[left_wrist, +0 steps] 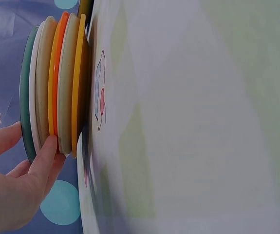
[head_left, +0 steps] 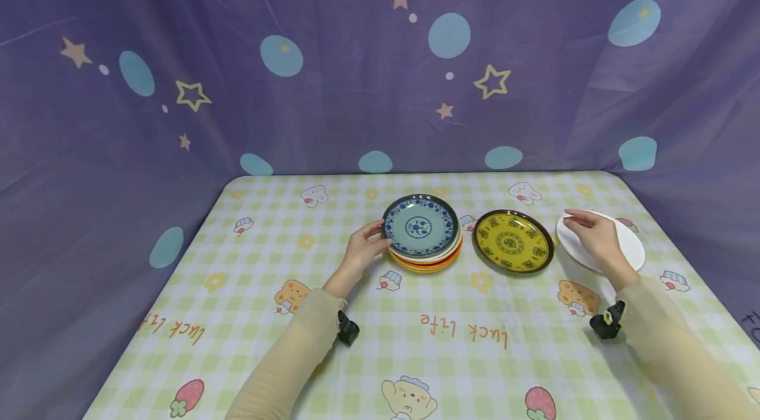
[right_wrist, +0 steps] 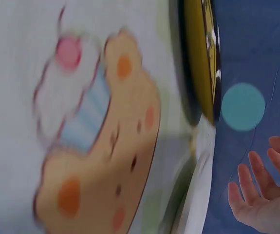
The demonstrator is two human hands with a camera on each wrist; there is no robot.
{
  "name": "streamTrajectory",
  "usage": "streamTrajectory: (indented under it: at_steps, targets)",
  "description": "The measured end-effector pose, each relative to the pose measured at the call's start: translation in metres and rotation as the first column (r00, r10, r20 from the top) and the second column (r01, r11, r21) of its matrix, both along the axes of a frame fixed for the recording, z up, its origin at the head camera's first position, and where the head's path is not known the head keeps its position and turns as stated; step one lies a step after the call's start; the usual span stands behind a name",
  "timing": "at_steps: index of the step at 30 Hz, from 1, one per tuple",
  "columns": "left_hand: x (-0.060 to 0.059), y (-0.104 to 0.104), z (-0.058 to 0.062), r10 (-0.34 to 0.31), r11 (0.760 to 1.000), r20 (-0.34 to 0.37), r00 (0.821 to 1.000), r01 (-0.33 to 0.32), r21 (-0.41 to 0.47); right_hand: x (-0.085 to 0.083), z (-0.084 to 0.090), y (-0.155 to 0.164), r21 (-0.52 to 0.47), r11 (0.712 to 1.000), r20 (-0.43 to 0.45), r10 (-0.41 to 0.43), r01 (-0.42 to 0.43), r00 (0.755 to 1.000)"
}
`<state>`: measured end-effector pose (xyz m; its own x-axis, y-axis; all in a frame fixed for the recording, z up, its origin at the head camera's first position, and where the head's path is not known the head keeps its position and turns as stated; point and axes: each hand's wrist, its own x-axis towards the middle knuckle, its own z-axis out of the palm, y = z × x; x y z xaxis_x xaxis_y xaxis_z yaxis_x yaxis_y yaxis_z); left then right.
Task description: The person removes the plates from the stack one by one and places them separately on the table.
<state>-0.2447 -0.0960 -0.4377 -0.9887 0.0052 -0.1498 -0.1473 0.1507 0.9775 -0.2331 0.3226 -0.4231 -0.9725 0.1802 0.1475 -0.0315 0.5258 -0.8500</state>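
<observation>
A stack of several plates stands mid-table, topped by a light blue plate (head_left: 418,226) with a dark rim and blue flowers. White, cream, orange and yellow plates (left_wrist: 66,87) lie beneath it. My left hand (head_left: 361,251) touches the stack's left side, thumb at the top plate's rim and fingertips against the edges of the plates below. To the right lies a yellow plate (head_left: 512,242) with a dark brown rim. Farther right my right hand (head_left: 596,239) hovers over a white plate (head_left: 632,245), fingers loosely bent, holding nothing.
A pale green checked tablecloth (head_left: 380,354) with cartoon prints covers the table. A purple curtain (head_left: 356,123) with stars and blue ovals hangs behind and beside it. Each wrist carries a small black camera (head_left: 348,328).
</observation>
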Motion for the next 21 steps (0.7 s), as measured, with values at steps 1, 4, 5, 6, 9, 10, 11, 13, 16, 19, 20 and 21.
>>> streamTrajectory:
  at_steps: [1, 4, 5, 6, 9, 10, 11, 13, 16, 19, 20, 21]
  targets:
    - [0.000, 0.000, 0.000, 0.002, 1.000, 0.004, 1.000, -0.002, 0.002, 0.001, 0.002, -0.005, -0.002, 1.000, 0.006, 0.011, -0.011, 1.000]
    - [0.001, 0.000, 0.001, 0.000, 1.000, 0.002, 1.000, 0.000, 0.006, 0.001, 0.006, -0.019, 0.021, 0.999, 0.016, 0.028, -0.029, 0.999]
    - [0.000, 0.000, 0.001, 0.001, 1.000, 0.005, 1.000, -0.001, 0.008, 0.000, 0.006, -0.023, 0.028, 0.999, 0.021, 0.033, -0.034, 0.999]
    - [0.000, 0.000, 0.002, 0.002, 1.000, 0.006, 1.000, -0.002, 0.007, 0.000, 0.006, -0.027, 0.036, 0.998, 0.026, 0.042, -0.043, 0.999]
    - [0.000, 0.001, 0.002, 0.005, 1.000, 0.010, 1.000, -0.005, -0.003, -0.002, 0.007, -0.038, 0.042, 0.997, 0.035, 0.067, -0.069, 0.997]
    - [0.000, 0.001, 0.001, 0.007, 1.000, 0.011, 1.000, -0.007, -0.006, -0.002, 0.008, -0.042, 0.040, 0.996, 0.045, 0.077, -0.079, 0.996]
    - [0.000, 0.001, 0.001, 0.007, 1.000, 0.011, 1.000, -0.007, -0.010, -0.002, 0.008, -0.045, 0.032, 0.995, 0.056, 0.091, -0.092, 0.994]
    - [0.000, 0.001, 0.001, 0.006, 1.000, 0.008, 1.000, -0.006, -0.013, -0.002, 0.010, -0.052, 0.033, 0.993, 0.062, 0.114, -0.116, 0.992]
    - [-0.001, 0.001, 0.000, 0.002, 1.000, 0.002, 1.000, -0.002, -0.006, -0.002, 0.012, -0.062, 0.022, 0.987, 0.075, 0.156, -0.158, 0.985]
    - [0.000, 0.000, 0.000, -0.002, 1.000, -0.001, 1.000, 0.002, 0.004, -0.003, 0.013, -0.073, -0.002, 0.981, 0.072, 0.195, -0.196, 0.978]
    - [0.000, 0.000, 0.001, -0.002, 1.000, 0.002, 1.000, 0.002, 0.006, -0.004, 0.014, -0.077, -0.010, 0.979, 0.073, 0.204, -0.204, 0.976]
    - [0.000, 0.000, 0.001, -0.001, 1.000, 0.004, 1.000, 0.001, 0.008, -0.004, 0.014, -0.081, -0.017, 0.977, 0.073, 0.212, -0.211, 0.975]
